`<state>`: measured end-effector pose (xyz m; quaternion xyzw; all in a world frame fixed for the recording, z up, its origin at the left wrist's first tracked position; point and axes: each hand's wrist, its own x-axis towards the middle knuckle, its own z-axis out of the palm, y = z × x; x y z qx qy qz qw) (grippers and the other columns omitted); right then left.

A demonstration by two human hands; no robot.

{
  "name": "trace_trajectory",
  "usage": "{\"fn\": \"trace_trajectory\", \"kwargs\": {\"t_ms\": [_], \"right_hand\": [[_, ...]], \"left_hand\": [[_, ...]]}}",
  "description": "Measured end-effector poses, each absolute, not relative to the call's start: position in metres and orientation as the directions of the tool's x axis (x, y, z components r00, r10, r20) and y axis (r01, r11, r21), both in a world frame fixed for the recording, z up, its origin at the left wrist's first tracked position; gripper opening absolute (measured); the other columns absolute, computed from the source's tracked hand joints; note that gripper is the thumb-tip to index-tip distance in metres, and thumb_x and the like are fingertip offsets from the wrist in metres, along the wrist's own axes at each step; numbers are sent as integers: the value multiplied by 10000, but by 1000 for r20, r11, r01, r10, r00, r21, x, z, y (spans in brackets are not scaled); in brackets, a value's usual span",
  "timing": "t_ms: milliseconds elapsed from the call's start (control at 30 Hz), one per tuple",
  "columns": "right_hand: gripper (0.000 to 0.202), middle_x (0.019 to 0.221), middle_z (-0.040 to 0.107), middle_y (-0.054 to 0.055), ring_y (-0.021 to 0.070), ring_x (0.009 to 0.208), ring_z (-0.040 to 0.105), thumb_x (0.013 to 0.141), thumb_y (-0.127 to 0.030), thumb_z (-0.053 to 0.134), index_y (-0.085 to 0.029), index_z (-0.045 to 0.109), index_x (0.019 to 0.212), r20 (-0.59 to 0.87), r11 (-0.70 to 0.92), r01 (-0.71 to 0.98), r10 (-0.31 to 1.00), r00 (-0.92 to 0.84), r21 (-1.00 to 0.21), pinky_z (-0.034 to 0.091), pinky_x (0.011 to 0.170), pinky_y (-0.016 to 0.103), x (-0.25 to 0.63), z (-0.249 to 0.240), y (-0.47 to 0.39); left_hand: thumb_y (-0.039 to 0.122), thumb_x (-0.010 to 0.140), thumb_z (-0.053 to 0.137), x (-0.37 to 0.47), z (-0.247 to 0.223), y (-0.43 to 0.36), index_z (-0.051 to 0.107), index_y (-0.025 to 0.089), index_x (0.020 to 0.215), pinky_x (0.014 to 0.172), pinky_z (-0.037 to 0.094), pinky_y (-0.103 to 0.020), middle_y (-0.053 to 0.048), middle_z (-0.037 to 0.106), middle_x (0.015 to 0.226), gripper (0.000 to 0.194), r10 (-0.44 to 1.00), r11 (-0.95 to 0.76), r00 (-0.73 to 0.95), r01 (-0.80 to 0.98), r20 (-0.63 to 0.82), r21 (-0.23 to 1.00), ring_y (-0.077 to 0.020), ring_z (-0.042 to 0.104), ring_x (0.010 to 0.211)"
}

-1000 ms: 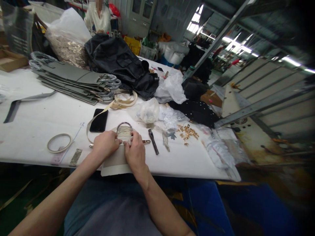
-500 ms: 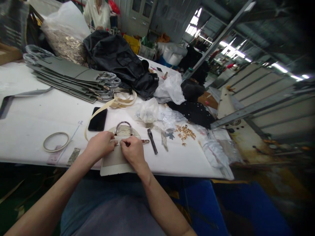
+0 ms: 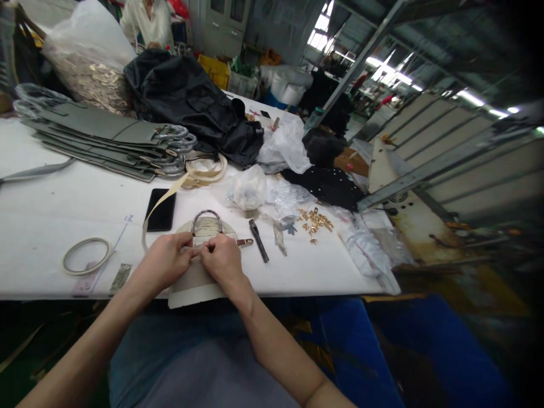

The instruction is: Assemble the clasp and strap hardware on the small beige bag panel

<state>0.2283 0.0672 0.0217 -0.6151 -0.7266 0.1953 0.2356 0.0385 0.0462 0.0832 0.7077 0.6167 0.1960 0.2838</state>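
A light grey bag piece [image 3: 198,284] lies at the table's front edge, partly under both hands. Its dark curved handle [image 3: 207,213] rises just beyond the fingers. My left hand [image 3: 172,258] and my right hand [image 3: 221,258] meet over the piece, fingers pinched close together. Whatever the fingertips grip is too small and covered to name. A brown strap end [image 3: 245,242] sticks out to the right of my right hand. Farther right lies a dark tool [image 3: 259,241], and gold metal fittings [image 3: 314,223] are heaped beyond it.
A phone [image 3: 161,210] lies behind my left hand; a pale ring [image 3: 86,256] is at left. Stacked grey panels [image 3: 102,133], a black bag [image 3: 191,107] and clear plastic bags [image 3: 249,188] fill the back. A person [image 3: 148,25] is across the table.
The whole view has shifted, so most table items appear farther left. My hands have drawn closer together over the grey piece, the fingertips now nearly touching.
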Motion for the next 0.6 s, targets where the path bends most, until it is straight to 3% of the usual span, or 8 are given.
{"fn": "trace_trajectory", "kwargs": {"t_ms": [67, 133, 233, 367, 500, 600], "right_hand": [[190, 882, 830, 87, 230, 777, 699, 978, -266, 792, -233, 864, 805, 122, 177, 787, 984, -131, -591, 479, 715, 337, 230, 20, 67], [199, 874, 817, 79, 232, 808, 707, 993, -248, 792, -232, 855, 805, 147, 203, 765, 979, -142, -611, 515, 747, 334, 232, 19, 64], [186, 979, 796, 81, 235, 921, 733, 1074, -223, 718, -225, 871, 968, 221, 285, 718, 958, -184, -635, 584, 865, 344, 238, 20, 50], [380, 1479, 734, 147, 316, 1333, 681, 1131, -253, 663, -218, 724, 1505, 327, 416, 703, 906, -268, -577, 575, 1163, 475, 242, 23, 25], [488, 1629, 676, 159, 398, 1415, 604, 1106, -326, 743, -216, 652, 1573, 285, 475, 756, 879, -383, -450, 505, 1214, 633, 239, 23, 11], [541, 1672, 646, 171, 395, 1442, 596, 1115, -340, 729, -205, 604, 1625, 278, 470, 756, 882, -380, -457, 477, 1243, 649, 237, 19, 7]], "left_hand": [[554, 1008, 627, 26, 120, 39, 657, 239, 787, 647, 372, -348, 7, 607, 678, 386, 996, -75, 86, 748, 15, 659, -213, 572, 661], [729, 986, 694, 9, 157, 31, 757, 250, 897, 608, 337, -315, 48, 590, 658, 491, 986, -5, -103, 779, 135, 627, -190, 530, 621], [800, 974, 710, -16, 184, 19, 811, 273, 1039, 670, 398, -283, 67, 684, 746, 540, 964, 75, -217, 777, 154, 625, -196, 612, 705], [626, 1055, 627, -28, 153, 8, 761, 267, 1113, 769, 483, -328, 9, 788, 974, 388, 996, 4, -57, 779, 66, 627, -251, 699, 852], [517, 1145, 579, -15, 116, 1, 693, 251, 1002, 796, 500, -343, -41, 776, 974, 323, 975, -168, 221, 689, 17, 705, -255, 717, 875], [458, 1182, 601, 0, 113, -4, 729, 252, 1085, 837, 527, -314, -34, 796, 1042, 261, 965, -210, 254, 588, 68, 782, -225, 738, 923]]}}
